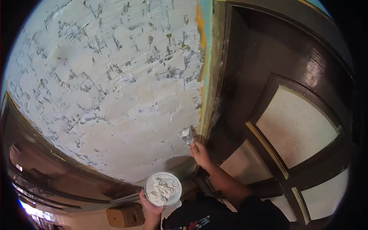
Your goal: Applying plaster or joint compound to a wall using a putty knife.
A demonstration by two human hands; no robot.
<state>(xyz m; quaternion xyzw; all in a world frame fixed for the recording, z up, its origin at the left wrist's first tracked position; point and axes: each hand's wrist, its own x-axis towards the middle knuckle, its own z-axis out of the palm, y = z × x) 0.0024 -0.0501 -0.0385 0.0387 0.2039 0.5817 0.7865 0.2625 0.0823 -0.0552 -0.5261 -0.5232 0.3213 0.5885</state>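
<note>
In my right hand [199, 153] is a putty knife [186, 135], its fingers wrapped round the handle. White paste shows on the blade, which is at the wall's lower right part, close to the door frame. My left hand [151, 204] grips a round white tub [178, 197] from its left side and below. Lumpy white putty [164, 189] fills much of the tub. Before me the wall [126, 130] is coated in white putty, smooth low down and streaked with grey bare patches higher up.
A dark brown door [264, 53] with pale panels stands on the right, beside a worn frame [214, 76] edged in orange and turquoise. At lower left are dark wooden furniture or window framing [46, 153] and a brown plastic stool [124, 215] on the tiled floor.
</note>
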